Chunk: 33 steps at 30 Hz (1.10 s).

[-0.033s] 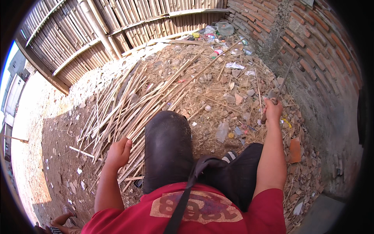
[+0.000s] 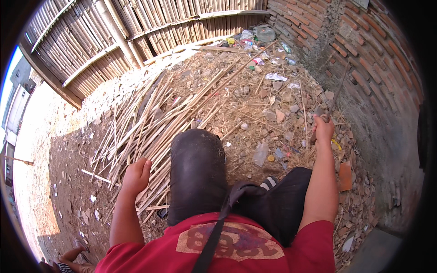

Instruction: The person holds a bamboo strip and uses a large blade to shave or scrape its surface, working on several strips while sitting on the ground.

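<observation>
My left hand (image 2: 137, 176) is closed, its thumb on top, at the near end of a long bamboo strip (image 2: 236, 74). That strip slants up and away to the right, over a loose pile of split bamboo strips (image 2: 139, 123). Where the fingers meet it is partly hidden. Out to the right, my right hand (image 2: 324, 129) is wrapped around the dark handle of a machete (image 2: 338, 88). Its long, narrow blade points up and away, in front of the brick wall. Between my hands are my bent knees in dark trousers.
A bamboo fence (image 2: 168, 22) runs across the back, and a brick wall (image 2: 364, 50) rises close on the right. Rubble, a clear plastic piece (image 2: 261, 154), an orange tile piece (image 2: 345, 176) and litter (image 2: 255, 38) lie about. Another person's limb (image 2: 73, 255) shows at lower left.
My right hand has shifted slightly right with the machete. My left hand has moved a little left, and the far tip of the long strip has swung left.
</observation>
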### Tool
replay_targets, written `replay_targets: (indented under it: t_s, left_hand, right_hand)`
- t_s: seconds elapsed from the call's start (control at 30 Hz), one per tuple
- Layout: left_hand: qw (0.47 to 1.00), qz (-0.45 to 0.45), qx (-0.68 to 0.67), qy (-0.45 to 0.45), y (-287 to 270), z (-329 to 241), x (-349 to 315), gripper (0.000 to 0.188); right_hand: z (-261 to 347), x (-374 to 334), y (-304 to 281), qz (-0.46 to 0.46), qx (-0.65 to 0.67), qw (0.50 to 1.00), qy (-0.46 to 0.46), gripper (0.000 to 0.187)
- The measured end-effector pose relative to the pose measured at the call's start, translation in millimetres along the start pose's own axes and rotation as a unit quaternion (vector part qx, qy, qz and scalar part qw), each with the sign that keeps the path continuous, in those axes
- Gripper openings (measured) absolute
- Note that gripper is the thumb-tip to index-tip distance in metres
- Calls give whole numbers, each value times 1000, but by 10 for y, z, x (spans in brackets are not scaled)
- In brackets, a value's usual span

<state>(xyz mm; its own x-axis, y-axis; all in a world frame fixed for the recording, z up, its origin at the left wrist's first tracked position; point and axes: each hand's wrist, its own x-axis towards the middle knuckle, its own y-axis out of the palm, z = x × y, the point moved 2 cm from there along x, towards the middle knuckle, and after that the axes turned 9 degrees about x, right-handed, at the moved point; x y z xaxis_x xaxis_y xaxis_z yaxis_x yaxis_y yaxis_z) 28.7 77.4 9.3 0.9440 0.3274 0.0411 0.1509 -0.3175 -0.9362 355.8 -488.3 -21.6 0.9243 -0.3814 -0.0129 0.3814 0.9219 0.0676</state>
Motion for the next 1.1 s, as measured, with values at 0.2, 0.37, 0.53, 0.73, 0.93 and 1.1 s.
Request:
replay_targets:
  t_s: [0.2,0.37,0.53,0.73,0.93,1.1]
  left_hand:
    - [994,-85,45,-50,-183,609,323,40]
    - [974,-108,152,-131,-428,1409,1114,41]
    - [924,-65,290,-242,-302,2115,1497,61]
    - [956,64,140,-250,794,2273,1354,57]
    - [964,121,75,-224,2197,2309,911,76]
    - [952,194,58,-231,2596,1894,889,76]
  right_hand:
    - [124,65,-634,-14,-170,985,-17,21]
    - [-377,-34,-840,-22,-134,987,89,20]
    - [-490,-84,-1008,-15,-99,981,168,15]
    - [-602,-59,-1116,-51,-80,972,215,11]
    - [-756,19,-1277,-40,-67,967,241,13]
    - [-446,-173,-1058,-54,-140,958,243,19]
